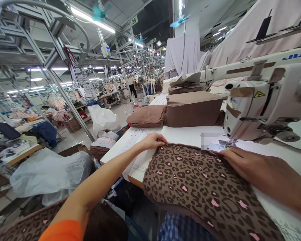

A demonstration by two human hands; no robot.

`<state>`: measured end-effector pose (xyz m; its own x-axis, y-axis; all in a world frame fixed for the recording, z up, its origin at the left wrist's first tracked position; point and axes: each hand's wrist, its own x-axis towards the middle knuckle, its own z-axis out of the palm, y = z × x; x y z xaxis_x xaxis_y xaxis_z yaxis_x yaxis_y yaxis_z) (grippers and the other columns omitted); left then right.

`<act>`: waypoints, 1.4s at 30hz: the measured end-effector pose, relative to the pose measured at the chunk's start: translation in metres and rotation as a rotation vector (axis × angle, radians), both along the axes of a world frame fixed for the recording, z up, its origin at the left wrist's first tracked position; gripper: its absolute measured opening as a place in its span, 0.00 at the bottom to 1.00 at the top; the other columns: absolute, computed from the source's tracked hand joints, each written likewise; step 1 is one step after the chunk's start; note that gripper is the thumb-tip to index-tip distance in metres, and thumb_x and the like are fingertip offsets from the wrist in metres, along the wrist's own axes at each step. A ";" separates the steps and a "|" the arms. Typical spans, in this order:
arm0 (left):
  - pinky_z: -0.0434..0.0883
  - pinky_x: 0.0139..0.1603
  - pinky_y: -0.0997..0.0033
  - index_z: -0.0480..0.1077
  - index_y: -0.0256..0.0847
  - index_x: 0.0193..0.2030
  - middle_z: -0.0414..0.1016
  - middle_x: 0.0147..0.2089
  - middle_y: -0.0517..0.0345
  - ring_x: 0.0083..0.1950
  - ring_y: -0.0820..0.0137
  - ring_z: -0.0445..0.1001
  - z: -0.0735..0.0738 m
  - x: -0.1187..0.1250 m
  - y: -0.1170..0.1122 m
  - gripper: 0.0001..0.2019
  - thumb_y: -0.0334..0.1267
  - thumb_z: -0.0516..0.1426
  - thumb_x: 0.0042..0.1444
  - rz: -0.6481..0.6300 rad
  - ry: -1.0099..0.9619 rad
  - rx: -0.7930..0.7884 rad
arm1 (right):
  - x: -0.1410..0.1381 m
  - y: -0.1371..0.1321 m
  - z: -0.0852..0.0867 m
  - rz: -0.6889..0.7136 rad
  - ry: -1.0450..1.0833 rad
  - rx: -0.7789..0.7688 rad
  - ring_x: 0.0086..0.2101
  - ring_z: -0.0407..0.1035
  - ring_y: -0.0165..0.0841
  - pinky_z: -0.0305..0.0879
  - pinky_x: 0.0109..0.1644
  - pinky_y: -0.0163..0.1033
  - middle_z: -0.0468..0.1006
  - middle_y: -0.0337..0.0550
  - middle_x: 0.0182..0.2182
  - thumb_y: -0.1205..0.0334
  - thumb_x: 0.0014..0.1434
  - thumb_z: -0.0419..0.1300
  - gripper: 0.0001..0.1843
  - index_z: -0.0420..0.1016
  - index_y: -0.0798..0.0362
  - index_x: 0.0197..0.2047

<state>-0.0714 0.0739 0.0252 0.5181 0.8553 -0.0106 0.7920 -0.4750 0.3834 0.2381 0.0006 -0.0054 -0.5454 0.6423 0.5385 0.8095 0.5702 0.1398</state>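
A brown leopard-print fabric piece (190,180) with pink spots lies over the front edge of the white table and hangs down towards my lap. With fingers pinched, my left hand (154,140) grips its upper left corner. My right hand (243,160) holds the upper right edge, its fingertips closed on the cloth close to the needle area. Just behind that hand stands the white sewing machine (248,110), with a small light shining at its presser foot. The cloth's top edge runs between both hands.
Behind the cloth sit a tall stack of brown cut pieces (194,108) and a lower brown fabric stack (146,115) on the white tabletop (140,164). Clear plastic bags (52,170) and a metal frame post (70,103) are to the left. A person (132,87) stands far back.
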 end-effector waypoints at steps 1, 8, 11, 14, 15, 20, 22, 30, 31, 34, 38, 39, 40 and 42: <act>0.73 0.44 0.60 0.68 0.35 0.48 0.71 0.47 0.52 0.44 0.66 0.73 0.003 0.002 -0.002 0.11 0.39 0.55 0.62 -0.018 0.010 0.028 | 0.000 0.000 0.001 0.009 -0.008 0.022 0.23 0.67 0.32 0.51 0.20 0.37 0.66 0.36 0.29 0.65 0.65 0.37 0.13 0.61 0.47 0.38; 0.57 0.65 0.57 0.64 0.32 0.57 0.65 0.60 0.42 0.63 0.59 0.61 0.015 0.034 -0.037 0.19 0.30 0.55 0.58 -0.287 0.104 0.202 | -0.026 0.002 0.010 0.122 -0.016 0.167 0.34 0.71 0.38 0.71 0.32 0.43 0.72 0.47 0.36 0.68 0.61 0.39 0.16 0.67 0.53 0.40; 0.52 0.68 0.58 0.59 0.25 0.61 0.61 0.62 0.36 0.65 0.57 0.57 0.011 0.046 -0.051 0.22 0.34 0.50 0.62 -0.358 0.146 0.226 | -0.046 0.011 0.005 0.184 0.025 0.155 0.40 0.71 0.36 0.72 0.41 0.42 0.74 0.49 0.41 0.61 0.66 0.39 0.18 0.67 0.55 0.45; 0.49 0.69 0.58 0.54 0.21 0.63 0.55 0.65 0.33 0.68 0.56 0.53 0.005 0.048 -0.060 0.24 0.37 0.45 0.65 -0.357 0.168 0.241 | -0.055 0.020 -0.010 0.195 0.033 0.157 0.45 0.69 0.43 0.71 0.45 0.48 0.73 0.57 0.46 0.51 0.67 0.37 0.27 0.67 0.62 0.50; 0.49 0.69 0.57 0.53 0.22 0.63 0.54 0.66 0.33 0.68 0.56 0.52 0.004 0.048 -0.062 0.24 0.38 0.45 0.65 -0.349 0.174 0.240 | -0.056 0.021 -0.017 0.196 0.027 0.157 0.46 0.69 0.46 0.71 0.45 0.50 0.72 0.59 0.47 0.47 0.67 0.38 0.30 0.68 0.64 0.51; 0.49 0.68 0.54 0.47 0.23 0.66 0.47 0.68 0.32 0.70 0.52 0.45 0.001 0.046 -0.071 0.32 0.47 0.45 0.65 -0.305 0.194 0.199 | -0.047 0.014 -0.043 0.210 -0.012 0.105 0.52 0.64 0.48 0.69 0.49 0.53 0.66 0.54 0.55 0.41 0.64 0.43 0.34 0.63 0.61 0.59; 0.47 0.68 0.54 0.44 0.22 0.67 0.44 0.69 0.32 0.70 0.50 0.42 0.001 0.047 -0.071 0.34 0.50 0.45 0.64 -0.293 0.199 0.149 | -0.045 0.013 -0.047 0.203 -0.015 0.081 0.54 0.62 0.48 0.68 0.50 0.55 0.63 0.53 0.57 0.41 0.63 0.45 0.35 0.60 0.61 0.61; 0.45 0.69 0.53 0.41 0.26 0.68 0.39 0.70 0.35 0.71 0.54 0.37 -0.002 0.048 -0.047 0.33 0.51 0.41 0.66 -0.247 0.231 0.096 | -0.049 0.039 -0.036 0.218 -0.019 -0.018 0.55 0.58 0.51 0.65 0.52 0.60 0.62 0.53 0.57 0.40 0.64 0.40 0.36 0.59 0.61 0.62; 0.45 0.69 0.53 0.41 0.26 0.68 0.39 0.70 0.35 0.71 0.54 0.36 -0.002 0.047 -0.045 0.33 0.50 0.41 0.66 -0.246 0.237 0.098 | -0.051 0.037 -0.034 0.234 -0.020 -0.019 0.56 0.58 0.51 0.65 0.52 0.60 0.61 0.52 0.58 0.40 0.64 0.40 0.36 0.56 0.59 0.63; 0.45 0.68 0.52 0.42 0.28 0.68 0.39 0.70 0.37 0.71 0.53 0.36 -0.003 0.046 -0.044 0.30 0.47 0.42 0.66 -0.246 0.254 0.111 | -0.053 0.017 -0.032 0.286 -0.005 0.020 0.56 0.59 0.48 0.69 0.50 0.55 0.57 0.49 0.60 0.42 0.63 0.45 0.38 0.40 0.55 0.68; 0.45 0.68 0.51 0.44 0.32 0.68 0.40 0.71 0.40 0.70 0.50 0.38 -0.001 0.047 -0.046 0.28 0.44 0.43 0.66 -0.247 0.274 0.121 | -0.051 -0.012 -0.045 0.280 -0.031 0.158 0.54 0.61 0.51 0.73 0.43 0.55 0.57 0.51 0.60 0.41 0.58 0.48 0.44 0.39 0.57 0.68; 0.45 0.68 0.51 0.45 0.32 0.68 0.41 0.71 0.39 0.70 0.50 0.38 0.000 0.047 -0.047 0.28 0.44 0.43 0.66 -0.246 0.275 0.122 | -0.050 -0.015 -0.050 0.287 -0.065 0.185 0.55 0.59 0.52 0.73 0.43 0.56 0.56 0.52 0.61 0.41 0.57 0.48 0.44 0.42 0.58 0.68; 0.45 0.68 0.51 0.45 0.32 0.68 0.41 0.70 0.39 0.70 0.49 0.38 0.001 0.047 -0.050 0.28 0.43 0.43 0.66 -0.246 0.276 0.126 | -0.047 -0.017 -0.054 0.299 -0.100 0.202 0.56 0.58 0.52 0.72 0.43 0.57 0.55 0.52 0.61 0.40 0.56 0.48 0.44 0.45 0.59 0.67; 0.44 0.68 0.51 0.46 0.29 0.68 0.42 0.70 0.37 0.70 0.49 0.39 0.002 0.048 -0.059 0.28 0.43 0.44 0.66 -0.250 0.273 0.136 | -0.043 -0.018 -0.061 0.320 -0.139 0.203 0.58 0.55 0.52 0.71 0.44 0.58 0.54 0.53 0.62 0.40 0.54 0.49 0.44 0.49 0.61 0.66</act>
<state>-0.0236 0.0150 0.0273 0.7041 0.7064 -0.0722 0.7099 -0.6978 0.0954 0.1947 -0.0172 -0.0662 -0.7770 0.3168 0.5439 0.5613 0.7398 0.3709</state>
